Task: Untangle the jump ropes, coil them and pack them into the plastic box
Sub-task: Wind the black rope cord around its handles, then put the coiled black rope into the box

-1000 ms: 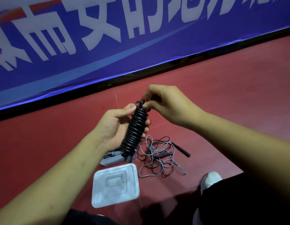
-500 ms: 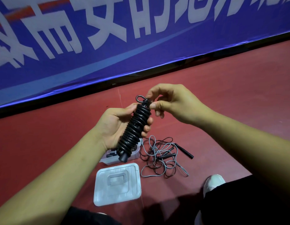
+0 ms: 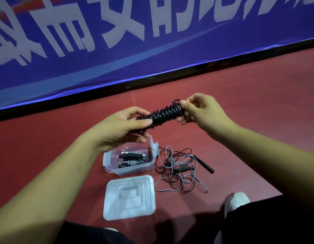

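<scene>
Red floor, blue banner with white characters, black strip beneath

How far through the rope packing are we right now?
Partway. Done: the plastic box on the floor is open and already holds coiled ropes, with its lid lying in front. In hand: a black coiled rope held between the left hand and right hand, not yet in the box. Left: the tangled ropes beside the box need untangling, coiling and packing.
</scene>
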Demonstrator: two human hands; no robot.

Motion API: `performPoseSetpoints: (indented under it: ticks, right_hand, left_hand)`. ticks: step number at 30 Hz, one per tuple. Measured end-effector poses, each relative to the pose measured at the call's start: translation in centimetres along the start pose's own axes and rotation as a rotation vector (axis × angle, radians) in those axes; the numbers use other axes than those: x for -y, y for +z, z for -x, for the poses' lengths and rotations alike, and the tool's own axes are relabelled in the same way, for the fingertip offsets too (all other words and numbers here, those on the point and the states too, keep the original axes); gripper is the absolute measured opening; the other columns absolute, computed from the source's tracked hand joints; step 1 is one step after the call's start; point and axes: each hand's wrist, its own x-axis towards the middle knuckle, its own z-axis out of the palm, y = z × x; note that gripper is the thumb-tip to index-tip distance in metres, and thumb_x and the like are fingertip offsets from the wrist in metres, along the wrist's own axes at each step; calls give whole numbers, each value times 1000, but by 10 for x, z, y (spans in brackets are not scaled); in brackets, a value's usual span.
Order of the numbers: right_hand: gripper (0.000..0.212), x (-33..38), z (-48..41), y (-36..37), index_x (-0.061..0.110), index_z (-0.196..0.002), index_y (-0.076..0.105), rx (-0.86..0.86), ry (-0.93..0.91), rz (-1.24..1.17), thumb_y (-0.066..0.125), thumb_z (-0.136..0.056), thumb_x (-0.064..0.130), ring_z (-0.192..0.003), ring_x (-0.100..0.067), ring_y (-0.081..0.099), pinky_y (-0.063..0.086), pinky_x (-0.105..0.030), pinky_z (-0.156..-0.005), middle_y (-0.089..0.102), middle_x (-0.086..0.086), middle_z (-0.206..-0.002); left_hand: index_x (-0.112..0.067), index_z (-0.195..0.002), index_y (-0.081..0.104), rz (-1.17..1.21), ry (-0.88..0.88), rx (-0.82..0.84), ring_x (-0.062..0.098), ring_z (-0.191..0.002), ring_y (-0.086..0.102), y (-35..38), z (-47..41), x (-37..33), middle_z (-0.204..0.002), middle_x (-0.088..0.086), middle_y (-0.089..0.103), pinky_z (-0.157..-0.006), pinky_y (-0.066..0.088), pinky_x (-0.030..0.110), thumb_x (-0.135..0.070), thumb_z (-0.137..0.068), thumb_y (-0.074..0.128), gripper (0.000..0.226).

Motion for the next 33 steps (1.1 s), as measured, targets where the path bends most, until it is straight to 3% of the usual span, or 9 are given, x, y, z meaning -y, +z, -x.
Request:
performPoseSetpoints:
  ticks: [3, 6, 8, 13, 16, 20, 23, 28, 33]
  right_hand:
    - [17, -11, -5, 9, 4, -101, 50, 27, 48, -7, 63, -95, 13, -60, -27, 66, 56, -37, -62, 60, -19, -77]
    - [46, -22, -17, 17, 7, -121, 53, 187, 171, 21, 76, -84, 19, -64, -26, 66, 58, -32, -63, 59, -15, -89]
    - [55, -33, -28, 22, 5, -119, 58, 305, 269, 44, 81, -73, 24, -68, -31, 67, 61, -37, -66, 62, -17, -94]
    - [43, -75, -63, 53, 2, -112, 55, 422, 401, 128, 80, -77, 8, -77, -36, 66, 59, -51, -81, 57, -13, -94]
    - [44, -112, -80, 78, 2, -110, 55, 471, 427, 224, 82, -75, 5, -78, -33, 65, 56, -56, -86, 56, -11, -91]
    - [44, -164, -99, 118, 6, -111, 60, 532, 342, 508, 84, -77, 21, -71, -23, 68, 60, -38, -71, 68, -10, -86]
    - [46, -200, -111, 147, 11, -114, 61, 542, 253, 672, 83, -76, 28, -84, -22, 65, 55, -34, -74, 67, -6, -96]
    - [39, -266, -128, 185, 11, -99, 61, 609, 328, 787, 85, -74, 28, -69, -19, 54, 36, -24, -49, 62, -4, -79]
    - [30, -315, -137, 206, 6, -90, 64, 684, 399, 929, 82, -75, 24, -62, -19, 58, 37, -22, -44, 67, -10, -80]
  left_hand:
    - [-6, -113, 60, -154, 86, -62, 23, -70, 67, -9, -8, 13, -91, 11, 64, -67, 58, 26, -3, -81, 72, 34]
    - [-12, -111, 69, -289, 116, -101, 15, -72, 67, -26, -22, 21, -94, 8, 67, -69, 57, 24, 1, -80, 75, 35]
    - [-19, -112, 72, -337, 85, -100, 12, -78, 68, -43, -32, 26, -97, 4, 70, -71, 57, 24, -3, -77, 79, 39]
    - [-33, -111, 71, -795, 66, -95, 8, -84, 69, -91, -63, 58, -96, -8, 74, -76, 51, 17, -30, -75, 84, 39]
    - [-34, -109, 71, -814, 53, -112, -4, -77, 65, -117, -85, 88, -90, -14, 73, -72, 47, 18, -31, -75, 84, 36]
    - [-28, -114, 70, -888, -97, -49, 8, -90, 68, -154, -121, 142, -97, -10, 73, -79, 49, 23, -28, -75, 85, 41]
    - [-25, -117, 68, -995, -173, 5, 14, -91, 64, -178, -144, 180, -99, -12, 68, -75, 42, 22, -28, -76, 84, 44]
    - [-24, -122, 65, -1084, -303, 43, 16, -93, 61, -206, -179, 237, -110, -2, 68, -81, 45, 25, -32, -76, 82, 49]
    - [-18, -120, 67, -1181, -290, 34, 15, -87, 58, -208, -200, 289, -104, 1, 69, -75, 45, 26, -28, -77, 79, 46]
